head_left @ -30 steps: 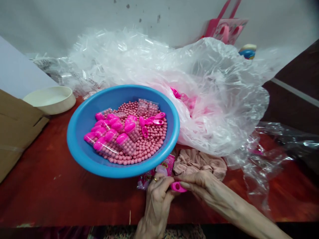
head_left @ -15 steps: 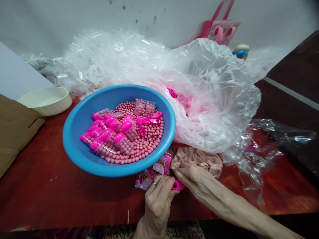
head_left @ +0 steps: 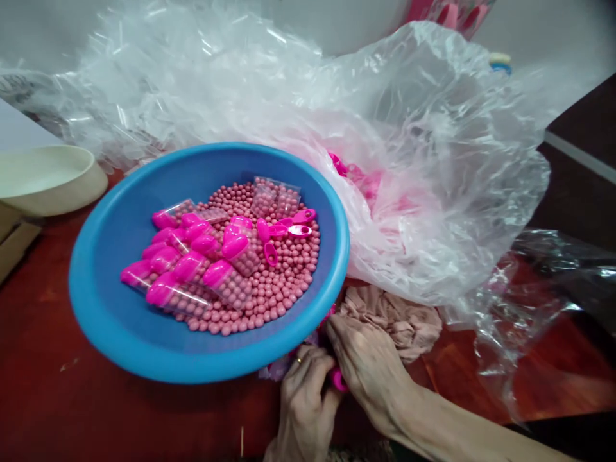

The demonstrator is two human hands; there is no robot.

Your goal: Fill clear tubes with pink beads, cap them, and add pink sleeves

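My left hand (head_left: 308, 391) is closed at the table's front edge, its fingers curled and its thumb against a pink plastic cap (head_left: 339, 379) with a hole in its end. My right hand (head_left: 368, 359) presses close beside it, fingers bent; its fingertips and whatever they hold are hidden. Pink printed packets (head_left: 278, 368) lie under and behind the fingers, mostly covered. Just beyond the right hand is a crumpled beige cloth (head_left: 399, 317). The blue basin (head_left: 139, 362) to the left contains pink beads (head_left: 269, 298) and several clear bead-filled tubes with pink caps (head_left: 163, 289).
A large clear plastic bag (head_left: 433, 192) with pink pieces inside spreads behind the basin. Many clear plastic tubes (head_left: 192, 83) are heaped along the wall. At left stand a cream bowl (head_left: 72, 192) and a cardboard box (head_left: 17, 244). Loose clear film (head_left: 510, 346) lies at right.
The view has moved closer and lower, so the basin looks bigger. My right hand has curled in nearer to my left, covering more of the pink cap and packets.
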